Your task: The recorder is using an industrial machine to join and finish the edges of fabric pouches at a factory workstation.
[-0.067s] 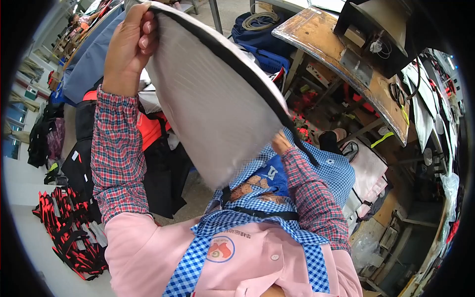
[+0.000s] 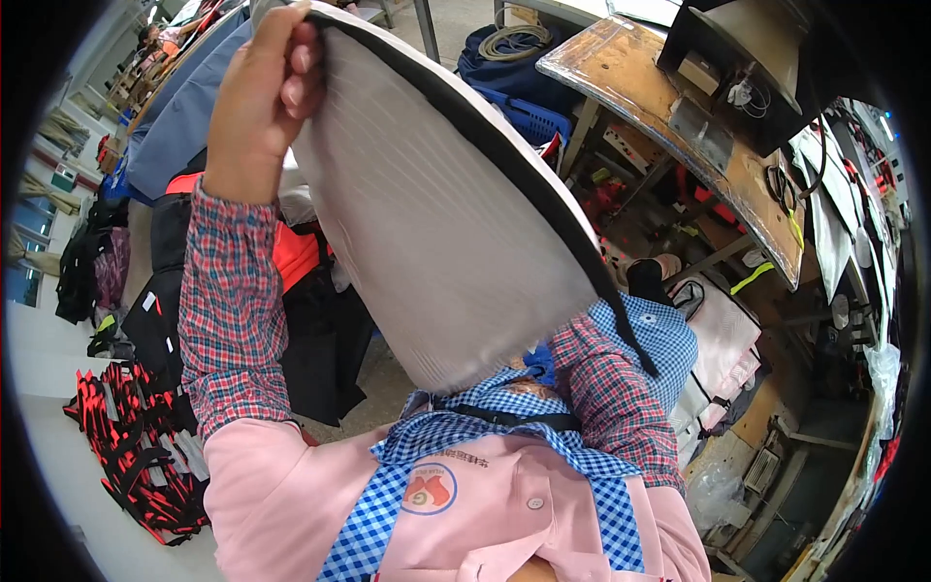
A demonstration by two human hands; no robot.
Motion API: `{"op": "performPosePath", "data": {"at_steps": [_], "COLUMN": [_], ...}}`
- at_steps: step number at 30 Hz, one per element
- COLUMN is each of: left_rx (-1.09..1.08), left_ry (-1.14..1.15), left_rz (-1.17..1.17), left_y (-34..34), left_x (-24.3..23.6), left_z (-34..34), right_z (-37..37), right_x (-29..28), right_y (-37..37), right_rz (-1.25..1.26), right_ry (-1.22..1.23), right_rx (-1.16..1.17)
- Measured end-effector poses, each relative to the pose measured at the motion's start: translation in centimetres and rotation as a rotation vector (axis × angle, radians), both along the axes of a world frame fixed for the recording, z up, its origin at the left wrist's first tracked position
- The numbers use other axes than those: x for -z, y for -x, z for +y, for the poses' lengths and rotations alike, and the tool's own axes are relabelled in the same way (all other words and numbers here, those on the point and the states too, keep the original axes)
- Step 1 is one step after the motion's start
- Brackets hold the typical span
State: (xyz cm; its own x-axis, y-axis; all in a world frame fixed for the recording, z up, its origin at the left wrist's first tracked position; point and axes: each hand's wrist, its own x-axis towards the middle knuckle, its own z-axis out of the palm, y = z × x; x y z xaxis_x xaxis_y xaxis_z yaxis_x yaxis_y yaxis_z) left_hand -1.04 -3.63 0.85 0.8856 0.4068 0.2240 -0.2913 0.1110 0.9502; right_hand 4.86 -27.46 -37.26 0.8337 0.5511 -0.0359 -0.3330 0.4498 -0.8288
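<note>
My left hand [image 2: 267, 107] is raised at the upper left, its fingers closed round the top corner of a grey fabric panel [image 2: 446, 223]. A black strip of trim [image 2: 504, 160] runs along the panel's upper right edge, and its loose end hangs past the corner. Behind that edge shows a whitish layer. The panel hangs in front of my body, its lower edge near my waist. My right forearm, in a checked sleeve [image 2: 616, 388], reaches up behind the panel. The panel hides my right hand, so its grip does not show.
At the upper right stands a worn wooden worktable [image 2: 621, 58] with scissors [image 2: 779, 182] near its edge. A blue basket [image 2: 529, 118] sits beyond the panel. Black and orange-red pieces [image 2: 136, 456] are heaped at the lower left. Pink-white bags [image 2: 718, 335] lie at the right.
The panel's lower part has swung right and down, with its trim end farther right. My right hand, partly seen at the edge before, is now behind the panel.
</note>
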Motion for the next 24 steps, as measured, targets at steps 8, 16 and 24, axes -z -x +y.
{"op": "performPosePath", "data": {"at_steps": [8,16,24], "left_rx": [0.020,1.352,0.170], "left_ry": [0.094,-0.313,-1.556], "left_rz": [0.269,0.617,-0.286], "left_y": [10.9,17.6,4.7], "left_x": [5.4,12.4,2.5], "left_z": [-7.5,-9.0,-12.5], "right_z": [-10.2,-12.8,-15.6], "right_x": [-3.8,-10.7,-17.4], "right_y": [-3.7,-9.9,-6.7], "right_rz": [0.092,0.149,-0.203], "right_ry": [-0.113,-0.192,0.152], "right_rx": [-0.093,-0.108,0.327]}}
